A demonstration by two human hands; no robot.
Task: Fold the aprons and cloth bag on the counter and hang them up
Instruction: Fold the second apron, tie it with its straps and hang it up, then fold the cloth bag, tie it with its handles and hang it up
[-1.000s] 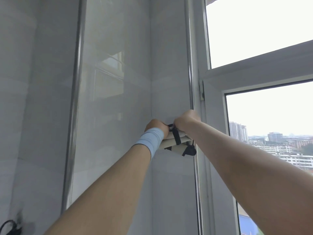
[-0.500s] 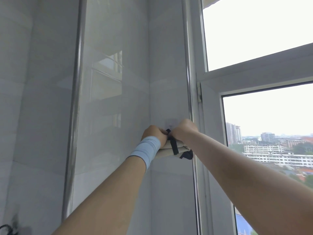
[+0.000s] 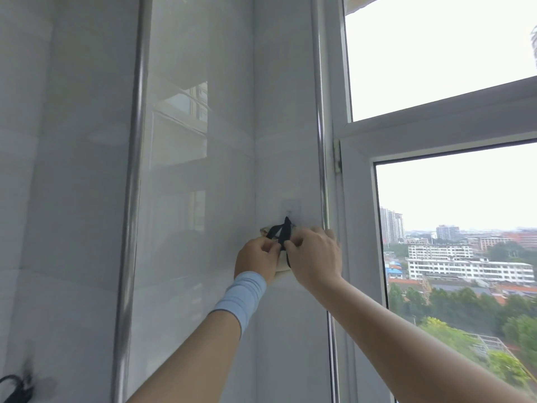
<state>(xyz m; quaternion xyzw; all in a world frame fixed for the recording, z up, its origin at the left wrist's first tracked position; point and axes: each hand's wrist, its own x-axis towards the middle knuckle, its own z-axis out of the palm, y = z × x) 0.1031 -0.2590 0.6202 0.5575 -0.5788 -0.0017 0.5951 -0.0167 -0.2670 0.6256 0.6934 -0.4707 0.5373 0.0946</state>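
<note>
A folded cream cloth bundle with black straps is held against the tiled wall. The strap's top loop reaches a small clear wall hook. My left hand, with a light blue wristband, and my right hand both pinch the black straps just below the hook. The hands cover most of the bundle; only its cream edges show above and below them.
Two vertical metal pipes run up the wall, one on the left and one beside the window frame. A white-framed window fills the right side. A black strap on another hook shows at bottom left.
Both hands have slid down off the hook area, so the hook and the strap loop on it now show above them. The bundle sits slightly lower against the wall.
</note>
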